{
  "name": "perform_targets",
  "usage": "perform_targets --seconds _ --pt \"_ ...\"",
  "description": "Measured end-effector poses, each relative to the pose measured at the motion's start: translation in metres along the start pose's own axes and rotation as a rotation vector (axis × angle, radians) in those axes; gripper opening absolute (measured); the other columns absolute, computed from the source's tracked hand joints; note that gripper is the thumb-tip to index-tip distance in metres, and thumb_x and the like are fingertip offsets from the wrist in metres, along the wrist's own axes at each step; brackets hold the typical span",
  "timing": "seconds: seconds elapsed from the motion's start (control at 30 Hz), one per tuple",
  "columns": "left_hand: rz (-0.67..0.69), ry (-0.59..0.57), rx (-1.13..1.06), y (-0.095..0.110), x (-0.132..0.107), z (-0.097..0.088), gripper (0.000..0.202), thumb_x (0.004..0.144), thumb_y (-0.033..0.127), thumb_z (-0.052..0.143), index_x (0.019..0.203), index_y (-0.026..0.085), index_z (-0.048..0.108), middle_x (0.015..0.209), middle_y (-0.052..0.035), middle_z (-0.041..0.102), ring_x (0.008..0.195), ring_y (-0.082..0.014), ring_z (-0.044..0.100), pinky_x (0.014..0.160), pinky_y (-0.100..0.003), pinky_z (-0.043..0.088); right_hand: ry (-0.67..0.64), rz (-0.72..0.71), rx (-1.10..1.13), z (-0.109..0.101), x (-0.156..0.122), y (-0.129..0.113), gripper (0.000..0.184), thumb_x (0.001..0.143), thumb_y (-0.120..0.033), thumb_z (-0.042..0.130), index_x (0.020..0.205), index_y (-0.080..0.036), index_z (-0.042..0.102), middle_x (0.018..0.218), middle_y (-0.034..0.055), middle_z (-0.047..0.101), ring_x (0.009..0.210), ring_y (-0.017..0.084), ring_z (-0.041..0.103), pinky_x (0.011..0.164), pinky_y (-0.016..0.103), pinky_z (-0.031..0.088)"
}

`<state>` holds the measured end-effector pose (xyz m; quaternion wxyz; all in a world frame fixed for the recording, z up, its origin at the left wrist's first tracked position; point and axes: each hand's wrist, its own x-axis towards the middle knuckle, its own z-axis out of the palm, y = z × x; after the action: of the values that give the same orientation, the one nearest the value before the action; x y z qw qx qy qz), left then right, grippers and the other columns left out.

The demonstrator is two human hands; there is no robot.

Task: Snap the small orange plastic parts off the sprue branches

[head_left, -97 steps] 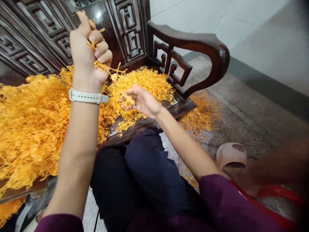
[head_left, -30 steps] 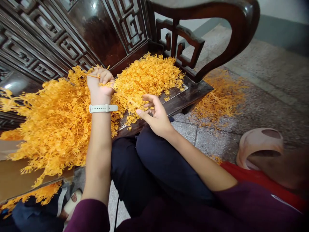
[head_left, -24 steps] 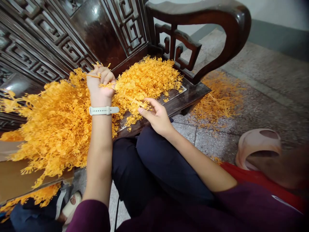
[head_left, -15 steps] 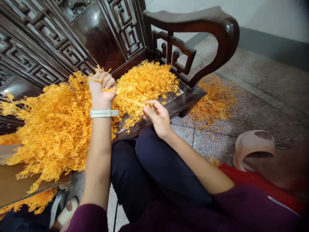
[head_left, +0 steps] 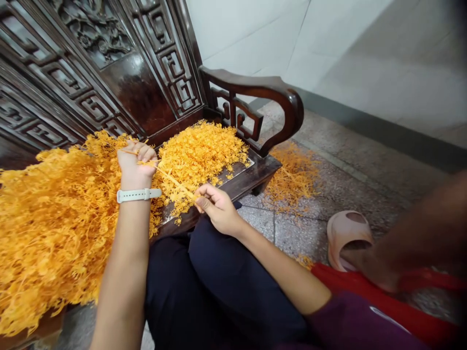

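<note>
A thin yellow-orange plastic stem [head_left: 177, 183] stretches slantwise between my two hands. My left hand [head_left: 137, 160], with a pale watch strap at its wrist, is closed around its upper end, and strands poke out between the fingers. At the lower end, my right hand [head_left: 217, 206] pinches the stem between thumb and fingers. Just beyond them, a heap of small yellow plastic sprigs [head_left: 204, 150] rests on the bench seat. A larger mass of branched yellow plastic stems [head_left: 54, 228] spreads out left of my left forearm.
The dark carved wooden bench [head_left: 142, 92] has a curved armrest [head_left: 288, 107] at its right end. Bare orange stems [head_left: 294, 180] lie on the floor past it. To the right are another person's leg and pink slipper [head_left: 346, 238], beside red cloth [head_left: 335, 282].
The camera view has turned, so the bench and hands appear lower and further left. My right hand keeps its pinch, and the stem between my hands now shows straighter and more clearly.
</note>
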<state>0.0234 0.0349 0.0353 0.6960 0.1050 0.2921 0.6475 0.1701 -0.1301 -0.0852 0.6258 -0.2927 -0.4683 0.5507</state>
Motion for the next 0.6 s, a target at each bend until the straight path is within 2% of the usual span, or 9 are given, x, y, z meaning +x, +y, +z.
perform_targets --seconds 0.13,0.33,0.4,0.47,0.53,0.6 --pt "0.026 0.039 0.013 0.0 -0.003 0.001 0.044 0.114 0.015 0.024 0.071 0.021 0.029 0.044 0.0087 0.03 0.028 -0.0045 0.022 0.032 -0.015 0.015 -0.051 -0.087 -0.086 -0.001 -0.005 -0.005 0.043 0.104 -0.06 0.064 0.087 -0.021 0.057 0.075 -0.0025 0.053 0.066 0.012 0.047 0.067 0.028 0.042" --pt "0.028 0.014 -0.034 0.001 -0.009 0.009 0.044 0.116 0.018 0.026 0.072 0.022 0.03 0.045 0.0101 0.027 0.027 -0.0046 0.021 0.032 -0.016 0.013 -0.033 -0.151 -0.166 0.0 -0.006 -0.003 0.041 0.106 -0.058 0.061 0.089 -0.021 0.06 0.075 -0.0015 0.055 0.068 0.014 0.051 0.069 0.029 0.041" --pt "0.031 -0.019 -0.059 0.014 -0.008 0.012 0.044 0.116 0.02 0.026 0.072 0.022 0.033 0.045 0.01 0.027 0.027 -0.0051 0.021 0.031 -0.017 0.012 -0.036 -0.175 -0.154 0.0 -0.009 -0.003 0.039 0.107 -0.056 0.061 0.089 -0.021 0.059 0.075 -0.0016 0.055 0.067 0.014 0.05 0.068 0.029 0.04" --pt "0.094 -0.058 -0.112 0.035 -0.007 0.013 0.046 0.117 0.024 0.025 0.072 0.021 0.034 0.045 0.0091 0.031 0.028 -0.0055 0.023 0.031 -0.017 0.014 -0.048 -0.22 -0.117 -0.001 -0.016 -0.005 0.038 0.109 -0.052 0.058 0.086 -0.022 0.058 0.074 -0.0015 0.054 0.066 0.014 0.05 0.067 0.03 0.04" --pt "0.211 -0.092 -0.194 0.059 -0.005 0.008 0.047 0.118 0.03 0.025 0.073 0.02 0.034 0.045 0.0088 0.033 0.029 -0.005 0.026 0.032 -0.014 0.017 -0.038 -0.24 -0.092 -0.003 -0.027 -0.008 0.037 0.111 -0.048 0.056 0.084 -0.022 0.057 0.074 -0.0011 0.054 0.067 0.014 0.05 0.068 0.03 0.04" --pt "0.231 -0.114 -0.229 0.077 -0.004 0.0 0.046 0.118 0.03 0.025 0.074 0.02 0.035 0.046 0.0089 0.028 0.03 -0.0052 0.025 0.032 -0.014 0.016 0.012 -0.2 -0.086 -0.006 -0.036 -0.01 0.035 0.11 -0.044 0.058 0.083 -0.021 0.059 0.075 -0.0007 0.055 0.069 0.013 0.051 0.069 0.03 0.041"
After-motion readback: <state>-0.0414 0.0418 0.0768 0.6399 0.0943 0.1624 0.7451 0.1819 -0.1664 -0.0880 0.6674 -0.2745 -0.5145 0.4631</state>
